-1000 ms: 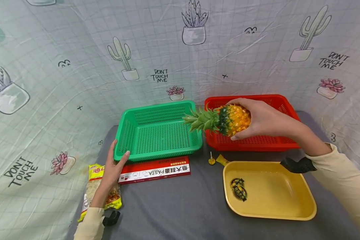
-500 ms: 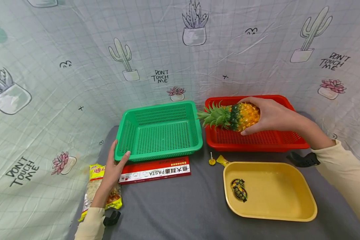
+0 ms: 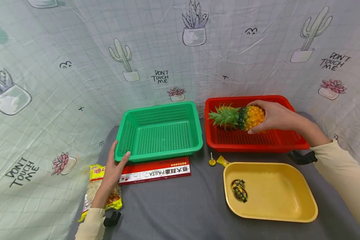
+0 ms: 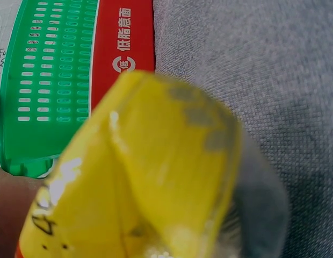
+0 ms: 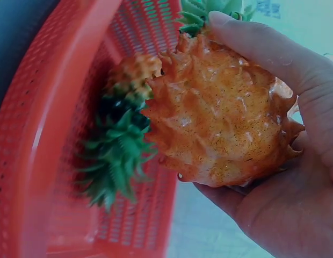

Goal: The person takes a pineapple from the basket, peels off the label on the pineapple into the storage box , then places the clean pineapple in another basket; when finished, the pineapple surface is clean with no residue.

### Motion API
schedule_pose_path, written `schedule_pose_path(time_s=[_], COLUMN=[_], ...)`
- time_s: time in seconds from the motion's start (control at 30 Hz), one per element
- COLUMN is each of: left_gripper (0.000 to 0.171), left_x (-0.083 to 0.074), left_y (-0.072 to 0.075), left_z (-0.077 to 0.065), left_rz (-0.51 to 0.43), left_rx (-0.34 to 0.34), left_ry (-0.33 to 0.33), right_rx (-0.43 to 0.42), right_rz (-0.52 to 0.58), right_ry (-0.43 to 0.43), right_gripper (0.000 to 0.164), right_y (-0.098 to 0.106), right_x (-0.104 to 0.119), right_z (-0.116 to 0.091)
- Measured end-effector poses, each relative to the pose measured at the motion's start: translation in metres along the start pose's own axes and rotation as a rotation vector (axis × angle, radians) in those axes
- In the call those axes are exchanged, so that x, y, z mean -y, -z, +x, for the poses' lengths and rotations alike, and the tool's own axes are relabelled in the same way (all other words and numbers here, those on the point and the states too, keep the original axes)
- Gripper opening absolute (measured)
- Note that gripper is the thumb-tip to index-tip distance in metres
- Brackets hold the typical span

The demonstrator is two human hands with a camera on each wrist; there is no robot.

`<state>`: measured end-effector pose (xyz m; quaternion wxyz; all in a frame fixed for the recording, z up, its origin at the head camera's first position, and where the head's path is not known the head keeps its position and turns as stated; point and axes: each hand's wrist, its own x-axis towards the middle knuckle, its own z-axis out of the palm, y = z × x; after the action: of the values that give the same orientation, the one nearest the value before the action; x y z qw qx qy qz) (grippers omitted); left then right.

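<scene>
My right hand (image 3: 274, 116) grips a pineapple (image 3: 255, 115) by its orange body, thumb on the near side and fingers over the far side. Its green crown points left, above the red basket (image 3: 258, 147). In the right wrist view, a second pineapple (image 5: 121, 140) lies inside that basket, mostly hidden behind the held one in the head view. My left hand (image 3: 112, 168) touches the left front corner of the green basket (image 3: 165, 155), fingers along its side and thumb at the front rim. Mesh covers the green basket's bare floor.
A red and white pasta box (image 3: 168, 170) lies before the green basket. A yellow food bag (image 3: 115, 204) lies beneath the left forearm. A yellow tray (image 3: 270, 218) stands front right, with a small yellow lollipop (image 3: 212, 162) and a yellow wrapper (image 3: 221, 161) nearby.
My right hand has carried the pineapple rightward and lower, from the gap between the baskets to wholly over the red one. The left hand stays at the green basket's corner.
</scene>
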<state>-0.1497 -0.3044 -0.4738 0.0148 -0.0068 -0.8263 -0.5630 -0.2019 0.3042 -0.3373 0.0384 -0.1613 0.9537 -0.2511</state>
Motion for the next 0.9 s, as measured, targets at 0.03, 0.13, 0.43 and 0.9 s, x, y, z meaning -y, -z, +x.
schedule_pose_path(time_s=[0.03,0.13,0.43,0.9], left_gripper=[0.085,0.085,0.086,0.085], left_x=[0.000,-0.001,0.000,0.001], left_y=[0.000,0.000,-0.001,-0.001], left_z=[0.000,0.000,0.001,0.001], left_rz=[-0.004,-0.006,-0.004,-0.014], left_rx=[0.000,0.001,-0.005,-0.006], left_ry=[0.000,0.002,0.013,0.015], right_rx=[0.006,0.029,0.066,0.151], right_rz=[0.001,0.013,0.055,0.068], right_ry=[-0.003,-0.008,-0.003,0.055], right_gripper=[0.096,0.096,0.098,0.098], right_y=[-0.001,-0.005,-0.017,-0.038], right_x=[-0.003,-0.013,-0.034,-0.058], right_z=[0.000,0.000,0.004,0.008])
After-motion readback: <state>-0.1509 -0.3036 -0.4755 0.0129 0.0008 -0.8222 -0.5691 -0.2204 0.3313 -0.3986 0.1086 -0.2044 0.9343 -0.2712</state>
